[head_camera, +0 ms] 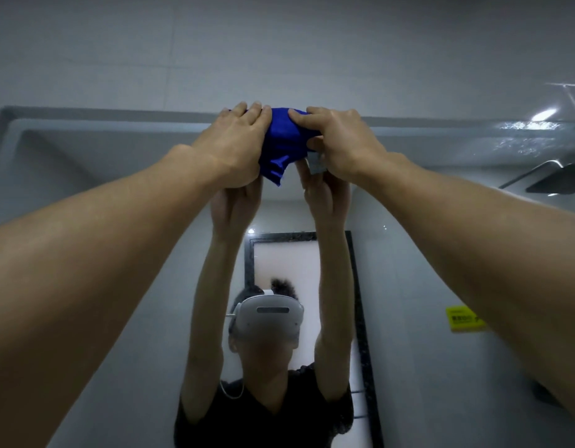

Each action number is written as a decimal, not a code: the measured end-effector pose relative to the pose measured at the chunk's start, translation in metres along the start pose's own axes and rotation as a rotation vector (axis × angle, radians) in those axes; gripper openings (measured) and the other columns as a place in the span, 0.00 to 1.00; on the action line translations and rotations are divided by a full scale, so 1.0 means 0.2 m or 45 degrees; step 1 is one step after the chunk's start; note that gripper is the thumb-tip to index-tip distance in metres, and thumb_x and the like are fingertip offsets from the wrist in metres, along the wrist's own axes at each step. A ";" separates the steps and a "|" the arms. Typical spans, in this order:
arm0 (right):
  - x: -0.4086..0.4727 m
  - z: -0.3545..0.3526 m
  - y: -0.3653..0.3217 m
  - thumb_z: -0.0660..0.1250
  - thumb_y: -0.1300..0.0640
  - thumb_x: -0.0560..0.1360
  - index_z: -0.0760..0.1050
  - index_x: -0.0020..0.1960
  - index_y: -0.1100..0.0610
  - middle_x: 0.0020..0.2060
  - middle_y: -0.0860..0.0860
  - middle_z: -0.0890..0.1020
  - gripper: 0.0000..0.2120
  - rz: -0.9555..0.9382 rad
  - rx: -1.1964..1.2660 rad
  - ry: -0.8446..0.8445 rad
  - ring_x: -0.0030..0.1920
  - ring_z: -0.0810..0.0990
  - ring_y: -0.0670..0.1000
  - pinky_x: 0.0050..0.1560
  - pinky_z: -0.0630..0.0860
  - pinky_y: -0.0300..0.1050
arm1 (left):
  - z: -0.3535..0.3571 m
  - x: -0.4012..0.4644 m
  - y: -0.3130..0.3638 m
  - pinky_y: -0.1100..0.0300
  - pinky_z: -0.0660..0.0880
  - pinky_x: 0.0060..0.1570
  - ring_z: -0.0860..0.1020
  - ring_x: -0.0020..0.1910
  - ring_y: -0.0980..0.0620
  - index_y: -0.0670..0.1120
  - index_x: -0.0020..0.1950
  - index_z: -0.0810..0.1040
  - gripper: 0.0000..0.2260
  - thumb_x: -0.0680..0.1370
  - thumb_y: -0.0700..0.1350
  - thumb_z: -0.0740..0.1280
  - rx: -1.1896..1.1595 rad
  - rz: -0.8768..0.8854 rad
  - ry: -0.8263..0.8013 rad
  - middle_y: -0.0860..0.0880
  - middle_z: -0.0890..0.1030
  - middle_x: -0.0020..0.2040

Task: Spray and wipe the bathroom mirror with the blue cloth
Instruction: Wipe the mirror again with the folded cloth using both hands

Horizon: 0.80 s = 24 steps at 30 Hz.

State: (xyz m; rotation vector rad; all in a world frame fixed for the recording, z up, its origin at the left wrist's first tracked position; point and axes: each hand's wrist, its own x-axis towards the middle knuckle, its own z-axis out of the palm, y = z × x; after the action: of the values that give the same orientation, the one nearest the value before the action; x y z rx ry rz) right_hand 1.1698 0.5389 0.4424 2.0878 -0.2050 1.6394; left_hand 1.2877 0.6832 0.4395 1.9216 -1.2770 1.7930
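Note:
The blue cloth [283,143] is bunched up against the top of the bathroom mirror [85,195], just under its upper edge. My left hand [236,147] presses on the cloth's left side with fingers closed over it. My right hand [339,140] grips the cloth's right side, and a small white tag hangs below that hand. Both arms are stretched up and forward. The mirror reflects my arms, the headset and a dark shirt. No spray bottle is in view.
Grey tiled wall [215,53] rises above the mirror. The glass reflects a dark-framed doorway [299,253], a yellow label [463,318] at right and a shower head [554,179] at the far right.

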 end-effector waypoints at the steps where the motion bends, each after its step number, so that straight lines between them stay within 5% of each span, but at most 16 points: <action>1: 0.00 -0.01 0.02 0.60 0.65 0.82 0.65 0.77 0.49 0.63 0.55 0.77 0.26 -0.007 0.003 0.003 0.62 0.75 0.59 0.62 0.75 0.58 | 0.00 0.01 0.02 0.49 0.50 0.75 0.54 0.77 0.39 0.39 0.79 0.50 0.34 0.78 0.40 0.65 0.000 -0.004 -0.003 0.39 0.55 0.79; 6: -0.03 -0.03 0.14 0.60 0.64 0.82 0.65 0.77 0.50 0.62 0.55 0.77 0.25 -0.052 0.000 0.001 0.61 0.75 0.58 0.62 0.75 0.55 | 0.00 0.05 0.13 0.49 0.50 0.76 0.53 0.78 0.40 0.40 0.80 0.49 0.35 0.78 0.39 0.65 -0.022 -0.026 -0.031 0.40 0.54 0.80; 17: -0.35 -0.02 0.21 0.59 0.53 0.84 0.54 0.81 0.50 0.77 0.55 0.62 0.28 -0.110 -0.027 -0.107 0.75 0.62 0.58 0.71 0.67 0.56 | -0.04 -0.15 0.33 0.47 0.55 0.74 0.53 0.78 0.43 0.45 0.80 0.51 0.35 0.77 0.38 0.64 -0.103 -0.078 -0.141 0.44 0.55 0.80; 24: -0.63 -0.02 0.20 0.60 0.51 0.83 0.52 0.81 0.50 0.79 0.55 0.58 0.30 -0.080 -0.045 -0.182 0.78 0.57 0.58 0.73 0.64 0.58 | 0.01 -0.35 0.44 0.49 0.49 0.75 0.50 0.79 0.45 0.47 0.81 0.51 0.34 0.79 0.42 0.65 -0.157 -0.029 -0.146 0.47 0.53 0.81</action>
State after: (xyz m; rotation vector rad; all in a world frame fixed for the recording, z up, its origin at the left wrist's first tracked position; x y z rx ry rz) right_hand 1.1166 0.4835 0.3347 2.1640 -0.2107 1.4412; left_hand 1.2364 0.6592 0.3419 1.9871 -1.3620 1.5743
